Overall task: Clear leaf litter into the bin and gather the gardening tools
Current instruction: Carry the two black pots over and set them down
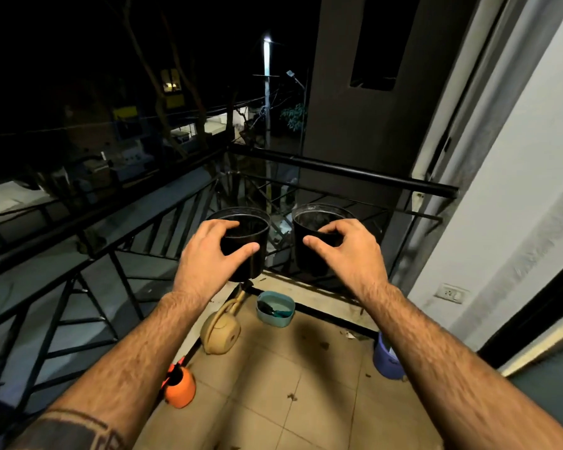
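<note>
I hold two black plastic pots up in front of the balcony railing. My left hand [213, 254] grips the rim of the left black pot [252, 251], and my right hand [342, 251] grips the rim of the right black pot [309, 251]. Below them on the tiled floor stands a teal tub [281, 318] with dark tools inside. A beige watering can [220, 332] lies to its left. An orange spray bottle [179, 386] stands by the railing. A few dry leaves [292, 397] are scattered on the tiles.
A black metal railing [355, 172] encloses the balcony on the left and far sides. A purple pot [385, 358] stands by the white wall [517, 222] at right, which has a socket [452, 293]. Beyond the railing it is dark, with a street lamp.
</note>
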`<action>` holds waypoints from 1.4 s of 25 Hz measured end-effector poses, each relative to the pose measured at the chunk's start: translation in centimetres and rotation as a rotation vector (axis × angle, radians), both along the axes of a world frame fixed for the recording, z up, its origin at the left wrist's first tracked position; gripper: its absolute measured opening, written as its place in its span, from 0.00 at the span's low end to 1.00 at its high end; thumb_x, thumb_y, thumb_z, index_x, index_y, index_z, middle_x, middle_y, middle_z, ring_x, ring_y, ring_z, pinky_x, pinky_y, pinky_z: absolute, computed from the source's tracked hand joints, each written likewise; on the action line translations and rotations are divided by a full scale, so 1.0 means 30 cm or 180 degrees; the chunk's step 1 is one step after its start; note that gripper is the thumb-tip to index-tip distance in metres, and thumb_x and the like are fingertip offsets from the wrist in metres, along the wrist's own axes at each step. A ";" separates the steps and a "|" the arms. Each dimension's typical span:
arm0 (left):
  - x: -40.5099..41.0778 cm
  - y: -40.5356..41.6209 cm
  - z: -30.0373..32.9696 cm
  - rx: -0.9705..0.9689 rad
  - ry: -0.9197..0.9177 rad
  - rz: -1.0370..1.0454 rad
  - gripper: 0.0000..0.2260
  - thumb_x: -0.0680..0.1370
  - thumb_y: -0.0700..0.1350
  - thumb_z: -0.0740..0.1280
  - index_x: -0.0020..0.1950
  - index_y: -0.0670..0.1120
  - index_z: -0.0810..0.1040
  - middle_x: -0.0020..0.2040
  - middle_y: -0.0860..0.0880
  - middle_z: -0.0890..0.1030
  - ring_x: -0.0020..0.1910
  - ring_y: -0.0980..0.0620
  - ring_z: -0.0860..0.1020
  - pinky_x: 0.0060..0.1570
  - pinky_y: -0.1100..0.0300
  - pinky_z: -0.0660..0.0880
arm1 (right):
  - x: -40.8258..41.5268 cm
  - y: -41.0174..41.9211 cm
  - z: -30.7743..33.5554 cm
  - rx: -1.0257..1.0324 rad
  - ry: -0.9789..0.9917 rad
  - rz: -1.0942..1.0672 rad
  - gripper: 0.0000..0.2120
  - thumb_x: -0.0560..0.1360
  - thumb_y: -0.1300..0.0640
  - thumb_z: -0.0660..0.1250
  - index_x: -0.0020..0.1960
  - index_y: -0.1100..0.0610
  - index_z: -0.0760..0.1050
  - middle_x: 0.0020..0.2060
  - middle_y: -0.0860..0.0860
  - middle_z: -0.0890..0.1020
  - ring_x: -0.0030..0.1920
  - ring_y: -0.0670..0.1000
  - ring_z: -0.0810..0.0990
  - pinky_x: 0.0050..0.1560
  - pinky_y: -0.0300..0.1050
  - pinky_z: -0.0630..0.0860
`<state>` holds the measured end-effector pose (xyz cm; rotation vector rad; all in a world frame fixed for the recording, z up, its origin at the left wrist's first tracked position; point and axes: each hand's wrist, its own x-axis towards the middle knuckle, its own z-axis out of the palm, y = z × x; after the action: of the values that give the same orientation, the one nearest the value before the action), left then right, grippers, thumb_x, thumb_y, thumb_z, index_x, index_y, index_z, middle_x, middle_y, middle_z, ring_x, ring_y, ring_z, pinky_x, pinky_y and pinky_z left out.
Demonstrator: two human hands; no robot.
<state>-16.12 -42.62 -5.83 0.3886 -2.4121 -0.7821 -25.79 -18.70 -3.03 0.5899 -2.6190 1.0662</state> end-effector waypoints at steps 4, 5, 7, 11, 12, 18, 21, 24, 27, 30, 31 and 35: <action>-0.241 -0.057 -0.044 0.0101 0.0017 -0.0040 0.23 0.73 0.67 0.70 0.62 0.55 0.80 0.66 0.57 0.73 0.67 0.56 0.71 0.66 0.55 0.67 | -0.198 -0.018 -0.007 0.0187 -0.0014 -0.0189 0.17 0.71 0.34 0.72 0.48 0.47 0.81 0.55 0.43 0.79 0.55 0.45 0.77 0.53 0.42 0.73; -0.293 -0.064 -0.052 0.0109 -0.0017 -0.0073 0.22 0.72 0.67 0.70 0.59 0.56 0.81 0.66 0.58 0.72 0.67 0.56 0.71 0.66 0.53 0.68 | -0.246 -0.025 -0.005 0.0228 -0.0005 -0.0235 0.19 0.71 0.34 0.72 0.49 0.48 0.82 0.55 0.44 0.80 0.56 0.46 0.78 0.55 0.43 0.74; -0.380 -0.078 -0.068 0.0133 -0.0079 -0.0078 0.20 0.72 0.68 0.69 0.55 0.57 0.82 0.66 0.59 0.72 0.67 0.56 0.71 0.67 0.51 0.69 | -0.338 -0.040 -0.014 0.0248 0.0037 -0.0297 0.23 0.71 0.34 0.72 0.53 0.52 0.83 0.56 0.46 0.81 0.57 0.48 0.79 0.59 0.44 0.75; -0.492 -0.090 -0.109 0.0051 -0.0230 0.0044 0.23 0.73 0.68 0.68 0.55 0.52 0.84 0.67 0.57 0.73 0.68 0.55 0.71 0.63 0.58 0.65 | -0.504 -0.067 -0.053 0.0321 -0.0020 -0.0194 0.26 0.72 0.33 0.71 0.54 0.55 0.84 0.55 0.47 0.83 0.57 0.49 0.80 0.59 0.45 0.76; -0.516 -0.087 -0.119 0.0015 -0.0274 0.0084 0.24 0.73 0.68 0.67 0.56 0.51 0.85 0.67 0.57 0.74 0.68 0.55 0.70 0.63 0.58 0.65 | -0.552 -0.071 -0.065 0.0314 -0.0020 -0.0137 0.27 0.72 0.33 0.71 0.54 0.55 0.84 0.55 0.47 0.83 0.57 0.49 0.80 0.59 0.45 0.76; -0.614 -0.015 -0.131 -0.0037 -0.0426 0.0663 0.26 0.74 0.69 0.66 0.58 0.51 0.84 0.68 0.56 0.74 0.68 0.53 0.70 0.68 0.50 0.69 | -0.833 -0.089 -0.101 0.0260 -0.0169 0.0500 0.24 0.72 0.34 0.71 0.55 0.52 0.83 0.57 0.45 0.80 0.56 0.47 0.79 0.52 0.39 0.70; -0.655 0.044 -0.098 -0.0078 -0.0466 0.1004 0.25 0.74 0.68 0.66 0.57 0.50 0.84 0.68 0.54 0.74 0.68 0.51 0.71 0.68 0.52 0.68 | -0.965 -0.112 -0.085 0.0238 -0.0178 0.0928 0.18 0.72 0.37 0.73 0.52 0.49 0.83 0.55 0.44 0.79 0.56 0.46 0.78 0.52 0.39 0.69; -0.671 0.095 -0.065 0.0023 -0.0327 0.1333 0.22 0.74 0.67 0.67 0.56 0.52 0.84 0.68 0.54 0.74 0.68 0.52 0.71 0.69 0.52 0.68 | -1.044 -0.167 -0.088 0.0308 -0.0069 0.1308 0.15 0.72 0.38 0.74 0.50 0.47 0.82 0.54 0.43 0.77 0.56 0.45 0.76 0.54 0.39 0.69; -0.667 0.098 -0.078 -0.0014 -0.0448 0.1602 0.23 0.74 0.68 0.67 0.57 0.53 0.83 0.68 0.54 0.73 0.68 0.52 0.71 0.69 0.51 0.69 | -1.080 -0.247 -0.119 0.0350 -0.0019 0.1614 0.15 0.71 0.37 0.73 0.50 0.46 0.82 0.54 0.42 0.77 0.59 0.46 0.76 0.60 0.43 0.73; -0.647 0.048 -0.126 -0.0043 -0.0639 0.1782 0.26 0.75 0.69 0.64 0.57 0.50 0.83 0.68 0.52 0.73 0.68 0.51 0.71 0.69 0.49 0.70 | -1.084 -0.338 -0.163 0.0433 -0.0050 0.1716 0.21 0.71 0.35 0.73 0.53 0.51 0.83 0.57 0.45 0.80 0.60 0.48 0.77 0.61 0.44 0.73; -0.640 0.017 -0.148 -0.0034 -0.0736 0.1810 0.27 0.75 0.70 0.63 0.58 0.49 0.84 0.68 0.52 0.74 0.68 0.50 0.71 0.68 0.49 0.70 | -1.085 -0.370 -0.177 0.0470 -0.0076 0.1708 0.23 0.71 0.35 0.72 0.55 0.52 0.83 0.57 0.46 0.80 0.60 0.49 0.78 0.61 0.44 0.73; -0.616 -0.079 -0.236 0.0100 -0.1078 0.1938 0.32 0.75 0.73 0.59 0.60 0.50 0.84 0.67 0.53 0.75 0.66 0.49 0.72 0.66 0.49 0.70 | -1.085 -0.455 -0.219 0.0772 -0.0166 0.1682 0.27 0.73 0.32 0.69 0.58 0.53 0.83 0.59 0.46 0.81 0.60 0.50 0.79 0.57 0.44 0.72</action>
<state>-34.60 -44.99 -12.92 1.2794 -2.3635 -0.5019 -58.34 -32.36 -9.58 1.3827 -2.7264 0.8958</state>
